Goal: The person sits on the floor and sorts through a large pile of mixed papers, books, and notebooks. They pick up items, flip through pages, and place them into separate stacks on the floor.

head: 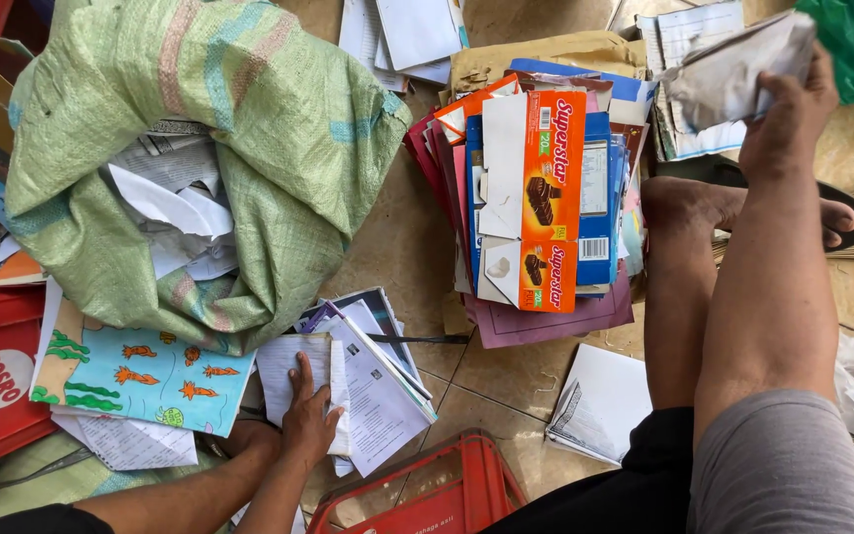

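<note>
My left hand (308, 413) lies flat, fingers spread, on a white lined sheet (287, 368) atop a loose pile of papers and booklets (378, 391) on the tiled floor. My right hand (791, 104) is stretched out to the far right and grips a crumpled grey-white paper (728, 67) above a stack of documents (689, 138). Between the hands stands a stack of flattened cardboard boxes (546, 198), with an orange box on top.
A green woven sack (249, 119) stuffed with paper fills the upper left. A child's drawing of fish (140, 381) lies below it. A red plastic crate (437, 494) sits at the bottom edge. My bare leg and foot (679, 247) rest at right, beside a white booklet (600, 400).
</note>
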